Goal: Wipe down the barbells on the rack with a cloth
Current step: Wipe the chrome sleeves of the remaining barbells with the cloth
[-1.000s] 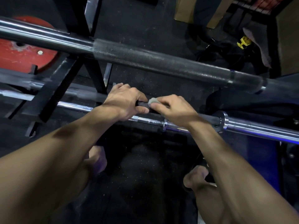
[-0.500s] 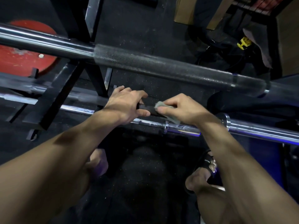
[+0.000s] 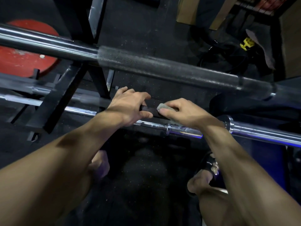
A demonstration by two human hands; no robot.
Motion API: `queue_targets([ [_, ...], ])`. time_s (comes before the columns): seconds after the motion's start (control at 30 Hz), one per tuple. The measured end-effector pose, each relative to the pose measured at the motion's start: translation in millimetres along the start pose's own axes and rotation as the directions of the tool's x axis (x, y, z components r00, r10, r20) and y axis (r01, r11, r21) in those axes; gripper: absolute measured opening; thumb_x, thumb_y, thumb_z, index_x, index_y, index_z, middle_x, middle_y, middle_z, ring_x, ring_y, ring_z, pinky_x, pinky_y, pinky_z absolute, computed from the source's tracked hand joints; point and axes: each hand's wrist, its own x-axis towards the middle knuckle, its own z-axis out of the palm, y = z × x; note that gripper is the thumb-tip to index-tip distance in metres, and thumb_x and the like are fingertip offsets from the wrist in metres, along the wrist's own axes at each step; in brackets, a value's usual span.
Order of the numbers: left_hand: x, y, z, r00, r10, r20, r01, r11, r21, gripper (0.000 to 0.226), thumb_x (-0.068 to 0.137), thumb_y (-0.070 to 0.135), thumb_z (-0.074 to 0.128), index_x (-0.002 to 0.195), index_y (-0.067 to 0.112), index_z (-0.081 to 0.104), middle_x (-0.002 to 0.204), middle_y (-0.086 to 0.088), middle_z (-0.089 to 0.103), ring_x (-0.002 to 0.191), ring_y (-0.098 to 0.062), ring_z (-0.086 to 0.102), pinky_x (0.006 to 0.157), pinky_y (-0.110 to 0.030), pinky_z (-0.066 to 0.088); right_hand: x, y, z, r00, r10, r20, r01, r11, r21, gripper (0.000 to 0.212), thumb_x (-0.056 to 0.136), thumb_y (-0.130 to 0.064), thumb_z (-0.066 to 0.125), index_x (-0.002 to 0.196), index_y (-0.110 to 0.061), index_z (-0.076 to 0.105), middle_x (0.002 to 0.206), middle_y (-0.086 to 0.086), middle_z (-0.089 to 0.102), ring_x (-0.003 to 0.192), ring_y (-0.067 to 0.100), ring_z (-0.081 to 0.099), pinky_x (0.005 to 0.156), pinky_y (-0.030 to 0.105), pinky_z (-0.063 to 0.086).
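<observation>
A dark barbell point(image 3: 150, 110) runs across the middle of the rack, and both hands are on it. My left hand point(image 3: 130, 108) grips the bar, fingers wrapped over the top and thumb beneath. Just to its right, my right hand point(image 3: 182, 114) pinches a small grey cloth point(image 3: 163, 107) against the same bar. A thick black knurled barbell point(image 3: 162, 69) lies higher and nearer the camera. Below the hands runs a chrome barbell point(image 3: 260, 134) with a collar point(image 3: 228, 126).
The black steel rack frame point(image 3: 53, 110) stands at left, with a red weight plate point(image 3: 21, 62) on the floor behind it. A yellow-buckled strap point(image 3: 246, 44) and cardboard boxes point(image 3: 216, 12) lie at the upper right. My feet point(image 3: 205, 175) stand on black rubber flooring.
The right hand with the cloth slid a little right along the bar and back toward the left hand. The left hand kept its grip in place.
</observation>
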Motion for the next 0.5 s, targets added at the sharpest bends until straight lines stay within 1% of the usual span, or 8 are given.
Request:
queue_targets([
  [0.07, 1, 0, 1, 1.0, 0.01, -0.007, -0.01, 1.0, -0.001, 0.065, 0.086, 0.06, 0.068, 0.143, 0.035, 0.048, 0.114, 0.018, 0.067, 0.128, -0.014, 0.048, 0.123, -0.037, 0.013, 3, -4, 5, 0.999, 0.003, -0.043, -0.004, 1.0, -0.017, 0.036, 0.093, -0.071, 0.05, 0.098, -0.043, 0.072, 0.083, -0.014, 0.07, 0.089, 0.012, 0.067, 0.087, 0.041, 0.054],
  [0.13, 1, 1, -1, 1.0, 0.011, 0.005, -0.011, 1.0, -0.001, 0.065, 0.086, 0.06, 0.069, 0.143, 0.035, 0.048, 0.115, 0.018, 0.068, 0.128, -0.014, 0.047, 0.123, -0.037, 0.013, 4, -13, 17, 0.996, 0.026, -0.088, -0.03, 0.999, -0.04, 0.042, 0.092, -0.078, 0.039, 0.093, -0.048, 0.068, 0.082, -0.013, 0.068, 0.094, 0.021, 0.067, 0.087, 0.044, 0.053],
  [0.23, 0, 2, -3, 1.0, 0.003, 0.011, -0.003, 1.0, -0.003, 0.067, 0.086, 0.06, 0.07, 0.145, 0.035, 0.047, 0.112, 0.02, 0.067, 0.129, -0.013, 0.047, 0.123, -0.038, 0.013, 6, -19, 28, 0.966, 0.091, -0.241, -0.125, 0.983, -0.133, 0.051, 0.101, -0.071, 0.03, 0.114, -0.045, 0.071, 0.109, 0.002, 0.075, 0.11, 0.035, 0.064, 0.09, 0.044, 0.049],
  [0.27, 0, 2, -4, 1.0, -0.003, 0.017, 0.003, 1.0, -0.009, 0.068, 0.086, 0.059, 0.07, 0.145, 0.035, 0.046, 0.112, 0.02, 0.067, 0.129, -0.013, 0.047, 0.123, -0.038, 0.013, 6, -19, 27, 0.966, 0.089, -0.242, -0.125, 0.983, -0.137, 0.051, 0.101, -0.07, 0.029, 0.12, -0.045, 0.07, 0.115, 0.004, 0.074, 0.113, 0.036, 0.064, 0.093, 0.044, 0.049],
  [0.33, 0, 1, -5, 1.0, -0.007, 0.018, 0.008, 1.0, -0.01, 0.069, 0.086, 0.059, 0.07, 0.146, 0.035, 0.046, 0.113, 0.02, 0.067, 0.13, -0.013, 0.047, 0.123, -0.038, 0.013, 3, -15, 21, 0.99, 0.046, -0.137, -0.058, 0.994, -0.091, 0.049, 0.099, -0.071, 0.033, 0.12, -0.044, 0.068, 0.114, -0.004, 0.074, 0.111, 0.029, 0.065, 0.093, 0.043, 0.049],
  [0.4, 0, 2, -4, 1.0, -0.012, 0.015, 0.012, 1.0, -0.001, 0.069, 0.086, 0.059, 0.07, 0.146, 0.034, 0.046, 0.115, 0.02, 0.067, 0.131, -0.014, 0.046, 0.124, -0.038, 0.012, 2, -7, 15, 1.0, -0.011, -0.021, 0.011, 1.0, -0.004, 0.034, 0.098, -0.063, 0.045, 0.115, -0.045, 0.067, 0.096, -0.017, 0.071, 0.097, 0.014, 0.065, 0.087, 0.037, 0.049],
  [0.43, 0, 2, -4, 1.0, -0.014, 0.019, 0.014, 1.0, -0.003, 0.069, 0.086, 0.059, 0.07, 0.146, 0.034, 0.046, 0.116, 0.02, 0.067, 0.132, -0.014, 0.046, 0.124, -0.038, 0.013, 1, -5, 13, 1.0, -0.031, -0.002, 0.031, 0.999, 0.027, 0.031, 0.095, -0.06, 0.049, 0.115, -0.045, 0.067, 0.091, -0.02, 0.068, 0.092, 0.009, 0.064, 0.085, 0.037, 0.05],
  [0.5, 0, 4, -4, 1.0, -0.011, 0.016, 0.011, 1.0, -0.005, 0.069, 0.087, 0.058, 0.07, 0.146, 0.034, 0.046, 0.118, 0.019, 0.067, 0.133, -0.014, 0.046, 0.124, -0.037, 0.012, 0, -4, 14, 0.999, -0.029, -0.045, 0.031, 0.999, 0.039, 0.04, 0.086, -0.067, 0.046, 0.115, -0.048, 0.066, 0.093, -0.019, 0.07, 0.095, 0.01, 0.066, 0.089, 0.041, 0.053],
])
